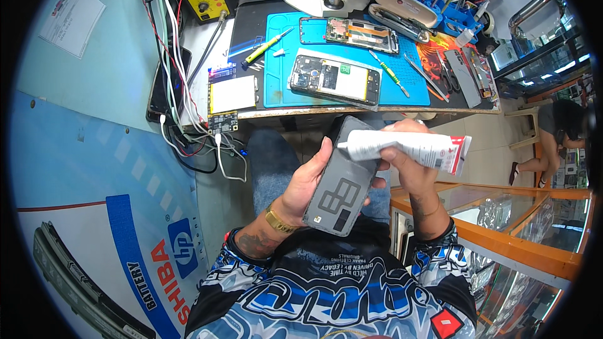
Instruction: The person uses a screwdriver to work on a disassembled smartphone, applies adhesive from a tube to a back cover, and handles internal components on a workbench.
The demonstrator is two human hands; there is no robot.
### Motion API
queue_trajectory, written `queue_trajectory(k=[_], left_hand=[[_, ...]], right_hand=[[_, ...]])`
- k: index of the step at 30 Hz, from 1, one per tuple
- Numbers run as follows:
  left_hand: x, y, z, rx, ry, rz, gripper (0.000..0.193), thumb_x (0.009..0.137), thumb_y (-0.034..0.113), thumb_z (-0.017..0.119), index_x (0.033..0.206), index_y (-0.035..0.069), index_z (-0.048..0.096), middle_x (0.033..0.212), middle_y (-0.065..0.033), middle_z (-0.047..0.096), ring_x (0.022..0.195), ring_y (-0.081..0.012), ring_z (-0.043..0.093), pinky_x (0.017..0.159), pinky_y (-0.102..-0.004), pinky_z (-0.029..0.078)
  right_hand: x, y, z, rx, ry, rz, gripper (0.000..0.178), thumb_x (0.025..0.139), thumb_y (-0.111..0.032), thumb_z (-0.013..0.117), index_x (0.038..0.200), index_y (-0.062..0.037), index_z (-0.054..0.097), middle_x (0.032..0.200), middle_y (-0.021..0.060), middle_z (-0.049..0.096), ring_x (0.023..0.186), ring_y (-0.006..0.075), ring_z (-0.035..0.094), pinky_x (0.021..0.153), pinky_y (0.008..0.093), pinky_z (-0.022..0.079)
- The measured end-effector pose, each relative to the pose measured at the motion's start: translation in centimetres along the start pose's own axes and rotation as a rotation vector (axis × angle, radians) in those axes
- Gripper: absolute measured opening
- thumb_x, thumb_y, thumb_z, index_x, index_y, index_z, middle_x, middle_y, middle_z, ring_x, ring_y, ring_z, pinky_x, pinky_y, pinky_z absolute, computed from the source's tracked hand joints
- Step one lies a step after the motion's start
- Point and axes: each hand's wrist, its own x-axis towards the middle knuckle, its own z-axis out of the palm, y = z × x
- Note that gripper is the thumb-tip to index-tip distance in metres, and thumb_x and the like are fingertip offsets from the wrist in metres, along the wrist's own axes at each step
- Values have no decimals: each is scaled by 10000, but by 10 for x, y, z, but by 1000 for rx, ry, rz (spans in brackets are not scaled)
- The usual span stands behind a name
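In my left hand [300, 187] lies a dark grey phone back cover [326, 182], tilted, its inner face toward me with dark pads on it. The fingers curl round its edges, above my lap. My right hand [411, 172] grips a white squeeze tube [386, 143] with red marks at its crimped end. The tube's nozzle points left over the upper part of the cover, and whether it touches cannot be made out. Beyond the hands, a phone with its inside exposed [326, 80] rests on the blue work mat [276, 91].
Another opened phone [361, 35], a yellow screwdriver [267, 48], a green pry tool [391, 75] and tweezers [427, 78] lie on the bench. A microscope stand [336, 0] and yellow-fronted station [204, 3] stand behind. Cables [179, 69] hang left; glass display cases [490, 210] stand right. Another person [549, 132] bends far right.
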Motion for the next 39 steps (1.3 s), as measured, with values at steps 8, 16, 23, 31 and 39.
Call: queue_trajectory(k=[8,16,23,31,39], left_hand=[[-1,-1,1,30,21,5,748,1076,619,187,1585,83,302,1497,-197,479,1289,-298,587,952,-411,587],[-3,-4,-2,70,30,10,757,1071,631,185,1587,89,304,1484,-184,495,1278,-280,596,949,-392,578],[-2,-4,-2,75,38,12,753,1072,631,180,1591,98,301,1489,-173,495,1267,-268,598,939,-385,578],[-2,-4,-8,138,54,10,763,1075,618,156,1635,100,162,1553,-291,379,1324,-380,546,981,-632,511],[-3,-5,-3,124,62,39,714,1088,591,166,1603,107,274,1502,-194,482,1269,-247,607,920,-330,591]], right_hand=[[10,16,-6,-77,87,-176,313,864,-21,801,1133,54,659,1093,156,695,1010,225,662,903,341,537],[10,18,-8,-95,94,-151,301,869,-35,804,1131,34,672,1093,143,700,1006,220,661,903,350,529],[11,15,-6,-80,112,-94,290,855,-46,815,1104,30,687,1075,141,711,1008,227,662,879,345,538],[13,18,-7,-42,124,-29,275,879,-27,797,1118,42,679,1100,123,690,1016,192,656,885,324,538],[14,21,-9,-57,134,-112,256,882,-12,787,1109,44,683,1119,133,690,1008,194,658,871,325,544]])
